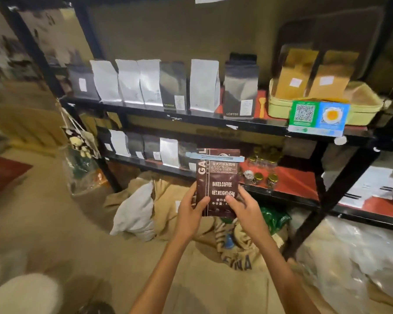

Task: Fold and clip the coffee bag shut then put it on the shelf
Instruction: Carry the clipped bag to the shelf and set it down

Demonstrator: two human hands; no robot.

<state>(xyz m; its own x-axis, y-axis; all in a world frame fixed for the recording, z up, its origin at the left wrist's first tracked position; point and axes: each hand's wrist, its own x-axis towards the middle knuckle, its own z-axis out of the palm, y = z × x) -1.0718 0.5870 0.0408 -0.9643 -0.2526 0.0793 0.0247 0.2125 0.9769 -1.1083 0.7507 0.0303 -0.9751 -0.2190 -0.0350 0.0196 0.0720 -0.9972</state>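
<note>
A dark brown coffee bag [218, 177] printed "BAKED.COFFEE" is held upright in front of the lower shelf. A light blue clip [214, 157] runs across its folded top. My left hand [191, 209] grips the bag's lower left edge, thumb on the front. My right hand [247, 209] holds the lower right corner, thumb also on the front. Behind them stands the black metal shelf [213, 122] with red boards.
The upper shelf holds silver and black pouches [204, 85] and a yellow basket [281, 107] with brown bags; a QR sign [318, 116] leans there. Small jars [263, 171] stand on the lower board right of the bag. Burlap sacks [234, 245] lie on the floor below.
</note>
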